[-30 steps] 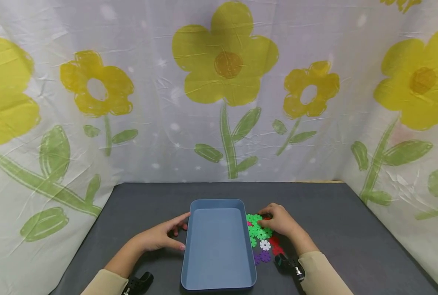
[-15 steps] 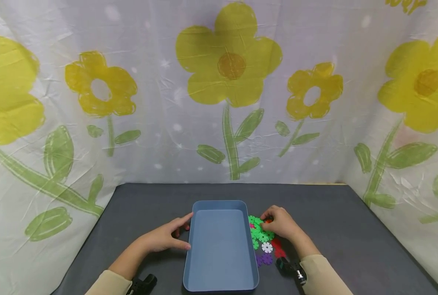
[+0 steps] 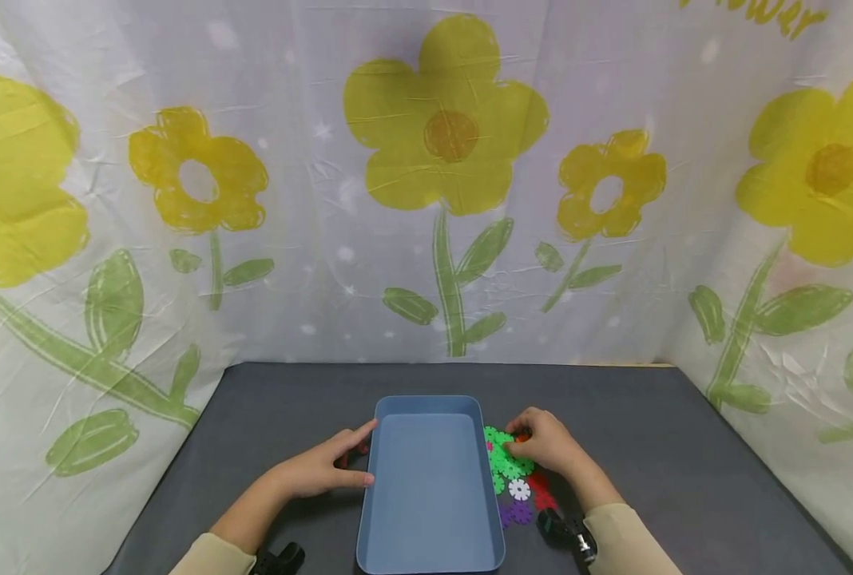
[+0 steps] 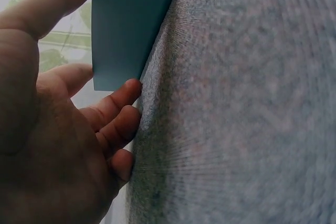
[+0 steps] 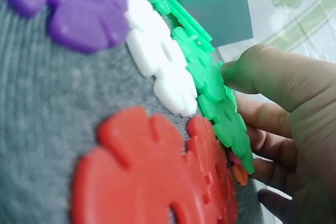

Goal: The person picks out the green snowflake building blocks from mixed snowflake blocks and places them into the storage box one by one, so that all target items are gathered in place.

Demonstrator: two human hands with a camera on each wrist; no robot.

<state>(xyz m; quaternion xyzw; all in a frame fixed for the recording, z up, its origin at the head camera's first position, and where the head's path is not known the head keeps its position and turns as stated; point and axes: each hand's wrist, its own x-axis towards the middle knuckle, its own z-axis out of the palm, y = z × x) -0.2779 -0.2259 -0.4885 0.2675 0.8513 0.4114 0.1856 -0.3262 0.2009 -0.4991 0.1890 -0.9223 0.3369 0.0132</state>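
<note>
Head view shows my left hand point(image 3: 323, 469) lying on the dark grey table point(image 3: 656, 447) and resting against the left wall of the blue tray point(image 3: 430, 487). Its index finger reaches to the far left corner of the tray and the thumb touches the wall closer to me. From the left wrist view, the fingers point(image 4: 113, 109) are loosely bent beside the tray wall point(image 4: 128, 22) and they close around nothing, so this hand is relaxed.

My right hand point(image 3: 545, 444) is on the other side of the tray, over a pile of flat plastic snowflake pieces point(image 3: 510, 473). The pile lies on the table, just beside the right wall of the tray. The fingers are curled down on the green pieces point(image 5: 218, 95), and the thumb tip presses the edge of one green piece. Whether the hand really pinches a piece, I cannot tell. An orange piece point(image 5: 239, 173) is half hidden under my fingers. Nearer to me lie a white piece point(image 5: 160, 59), red pieces point(image 5: 152, 177) and a purple piece point(image 5: 73, 3).
</note>
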